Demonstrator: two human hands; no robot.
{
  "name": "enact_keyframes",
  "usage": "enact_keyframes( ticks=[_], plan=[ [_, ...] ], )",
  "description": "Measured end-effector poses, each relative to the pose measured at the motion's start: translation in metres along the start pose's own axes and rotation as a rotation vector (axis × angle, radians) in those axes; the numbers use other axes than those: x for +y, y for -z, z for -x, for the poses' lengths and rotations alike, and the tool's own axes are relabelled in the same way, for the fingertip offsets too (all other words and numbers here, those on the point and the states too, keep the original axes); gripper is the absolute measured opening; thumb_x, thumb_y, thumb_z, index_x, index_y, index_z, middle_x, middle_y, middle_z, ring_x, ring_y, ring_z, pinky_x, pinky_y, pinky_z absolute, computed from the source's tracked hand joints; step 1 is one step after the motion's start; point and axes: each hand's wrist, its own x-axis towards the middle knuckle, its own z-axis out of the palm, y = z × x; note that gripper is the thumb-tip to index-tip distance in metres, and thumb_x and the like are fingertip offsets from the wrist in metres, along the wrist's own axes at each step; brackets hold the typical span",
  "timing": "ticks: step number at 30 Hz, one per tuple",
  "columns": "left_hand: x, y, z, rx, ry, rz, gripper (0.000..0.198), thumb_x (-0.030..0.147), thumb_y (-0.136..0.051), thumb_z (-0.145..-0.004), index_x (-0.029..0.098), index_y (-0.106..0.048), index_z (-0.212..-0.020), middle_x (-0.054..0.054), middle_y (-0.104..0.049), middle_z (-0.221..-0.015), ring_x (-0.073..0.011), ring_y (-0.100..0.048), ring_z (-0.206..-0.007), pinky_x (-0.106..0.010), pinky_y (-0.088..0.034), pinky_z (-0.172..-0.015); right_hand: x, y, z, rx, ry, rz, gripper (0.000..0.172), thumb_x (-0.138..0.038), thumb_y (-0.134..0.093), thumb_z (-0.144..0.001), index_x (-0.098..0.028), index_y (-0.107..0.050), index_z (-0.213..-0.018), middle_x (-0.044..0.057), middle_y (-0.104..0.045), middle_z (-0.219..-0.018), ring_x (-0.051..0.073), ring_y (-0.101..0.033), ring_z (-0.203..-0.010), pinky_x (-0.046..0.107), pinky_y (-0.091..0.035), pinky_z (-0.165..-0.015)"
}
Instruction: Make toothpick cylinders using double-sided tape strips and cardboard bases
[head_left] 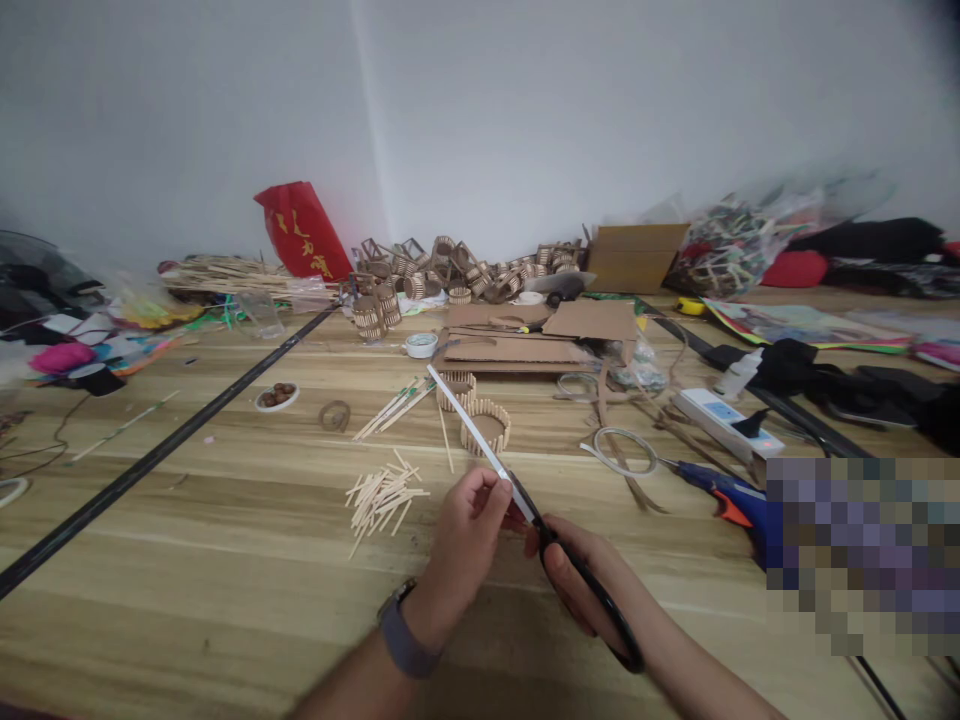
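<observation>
My left hand, a watch on its wrist, pinches a narrow white strip that slants up and away over the table. In my right hand is a pair of scissors with black handles, its dark blade lying along the strip's near end close to my left fingertips. I cannot tell how far the blades are apart. Beyond the strip stand a round stick-walled ring and a second one, partly behind the strip. Left of my left hand lies a loose pile of short wooden sticks.
Cardboard sheets lie farther back, before many small stick-built pieces by the wall. A blue glue gun, a coil of pale tape and a white box are at right. A small bowl sits left.
</observation>
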Motion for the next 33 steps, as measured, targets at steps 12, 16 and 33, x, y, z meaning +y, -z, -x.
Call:
enact_keyframes(
  ticks=[12, 16, 33],
  plan=[
    [-0.0010, -0.0017, 0.0017, 0.006, -0.010, 0.013, 0.029, 0.045, -0.058, -0.086, 0.018, -0.056, -0.075, 0.002, -0.061, -0.066, -0.0139, -0.060, -0.061, -0.027, -0.054, -0.061, 0.0035, 0.0000, -0.0052, 0.050, 0.012, 0.169, 0.076, -0.091, -0.021, -0.071, -0.021, -0.048, -0.067, -0.003, -0.040, -0.056, 0.013, -0.037, -0.052, 0.025, -0.030, -0.048],
    [-0.0025, -0.0005, 0.0025, 0.006, -0.016, 0.000, 0.028, 0.044, -0.057, -0.087, 0.019, -0.056, -0.076, 0.002, -0.061, -0.067, -0.0144, -0.060, -0.062, -0.027, -0.053, -0.061, 0.0030, -0.0012, -0.0048, 0.059, 0.011, 0.173, 0.076, -0.092, -0.022, -0.069, -0.021, -0.048, -0.067, -0.002, -0.042, -0.057, 0.013, -0.038, -0.053, 0.025, -0.032, -0.049],
    [-0.0008, -0.0028, 0.0046, -0.043, 0.009, -0.046, 0.028, 0.044, -0.054, -0.087, 0.019, -0.055, -0.075, 0.002, -0.060, -0.065, -0.0143, -0.060, -0.060, -0.025, -0.049, -0.060, 0.0065, -0.0039, -0.0037, 0.071, 0.020, 0.133, 0.073, -0.090, -0.024, -0.072, -0.021, -0.046, -0.066, -0.003, -0.041, -0.057, 0.013, -0.038, -0.053, 0.025, -0.031, -0.050]
  ],
)
